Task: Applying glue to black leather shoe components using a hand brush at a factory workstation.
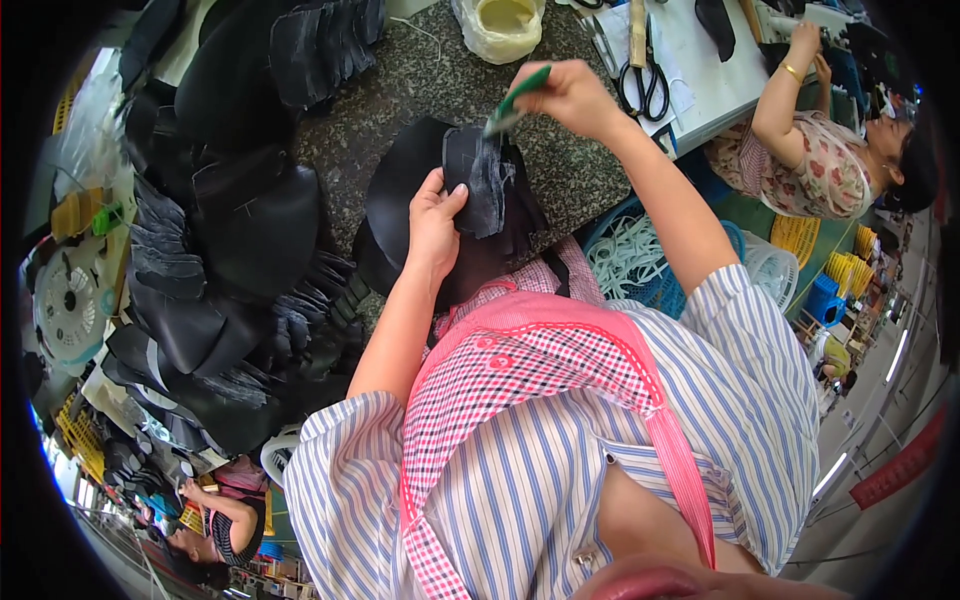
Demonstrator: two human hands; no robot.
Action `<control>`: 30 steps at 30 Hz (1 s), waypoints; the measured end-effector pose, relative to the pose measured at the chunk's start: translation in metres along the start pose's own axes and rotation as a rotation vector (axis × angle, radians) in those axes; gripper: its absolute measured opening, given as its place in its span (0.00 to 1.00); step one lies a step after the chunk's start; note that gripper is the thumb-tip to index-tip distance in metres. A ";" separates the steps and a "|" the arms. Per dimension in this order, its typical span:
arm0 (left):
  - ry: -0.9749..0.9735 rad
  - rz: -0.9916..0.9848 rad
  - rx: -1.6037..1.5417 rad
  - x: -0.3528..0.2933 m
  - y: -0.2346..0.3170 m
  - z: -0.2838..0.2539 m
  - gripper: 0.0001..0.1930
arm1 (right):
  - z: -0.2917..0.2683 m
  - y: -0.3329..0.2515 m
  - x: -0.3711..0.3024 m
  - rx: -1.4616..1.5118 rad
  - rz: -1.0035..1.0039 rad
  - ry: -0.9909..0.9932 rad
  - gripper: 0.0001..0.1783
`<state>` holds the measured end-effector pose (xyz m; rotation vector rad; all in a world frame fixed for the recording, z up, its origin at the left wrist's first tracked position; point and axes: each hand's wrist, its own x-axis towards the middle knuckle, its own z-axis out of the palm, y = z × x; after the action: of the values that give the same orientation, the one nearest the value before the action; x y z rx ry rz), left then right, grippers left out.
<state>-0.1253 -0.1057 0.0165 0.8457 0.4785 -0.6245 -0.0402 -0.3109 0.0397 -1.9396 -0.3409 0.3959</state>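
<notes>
My right hand (570,97) is closed around a green-handled brush (522,93). The brush's pale tip touches the upper edge of a fanned stack of black leather pieces (485,185). My left hand (437,222) pinches that stack from its left side, thumb on top. The edges of the fanned pieces look greyish and rough. Underneath lie larger, rounded black leather pieces (393,195) on a speckled stone slab (390,110).
A plastic-wrapped pot (500,28) stands at the slab's far edge. Black-handled scissors (643,90) lie on the white table to its right. Piles of black leather (255,220) cover the left side. A blue basket (670,285) holds pale strips. Two people work nearby.
</notes>
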 end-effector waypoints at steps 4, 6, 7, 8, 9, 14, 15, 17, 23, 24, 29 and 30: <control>0.037 0.001 -0.008 -0.002 0.000 -0.004 0.09 | -0.010 -0.009 0.002 0.075 -0.091 0.099 0.04; 0.039 0.002 -0.011 -0.002 -0.001 -0.006 0.09 | -0.002 -0.020 0.000 0.040 -0.088 -0.003 0.05; 0.028 0.002 -0.009 -0.001 -0.001 -0.003 0.09 | 0.002 -0.019 -0.001 -0.081 -0.062 -0.037 0.05; 0.019 -0.001 -0.008 -0.001 0.001 0.001 0.09 | 0.002 -0.008 0.001 -0.121 -0.057 0.082 0.05; 0.018 0.009 -0.013 -0.001 0.004 0.006 0.09 | -0.002 -0.002 -0.002 -0.190 -0.059 0.232 0.05; 0.009 0.065 -0.044 0.004 0.001 -0.003 0.09 | 0.019 -0.030 -0.025 0.114 -0.136 0.047 0.05; 0.031 0.073 -0.040 0.009 -0.001 -0.002 0.09 | 0.026 -0.033 -0.035 0.034 -0.143 -0.068 0.05; 0.071 0.080 -0.032 0.006 -0.001 -0.003 0.09 | 0.024 -0.042 -0.054 -0.017 -0.086 -0.336 0.10; 0.055 0.096 -0.081 0.002 0.014 0.011 0.09 | 0.030 -0.051 -0.045 0.014 -0.078 0.060 0.03; 0.069 0.091 -0.055 0.004 0.012 0.006 0.10 | 0.025 -0.054 -0.049 -0.066 -0.025 -0.073 0.04; 0.117 0.398 0.134 -0.014 0.086 0.014 0.07 | -0.012 -0.069 -0.065 0.348 0.166 0.142 0.05; 0.118 0.516 0.195 -0.016 0.107 0.016 0.07 | -0.016 -0.066 -0.061 0.345 0.114 0.238 0.05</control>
<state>-0.0624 -0.0595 0.0930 1.1447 0.2889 -0.1457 -0.0923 -0.3245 0.1134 -1.6485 -0.0038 0.2724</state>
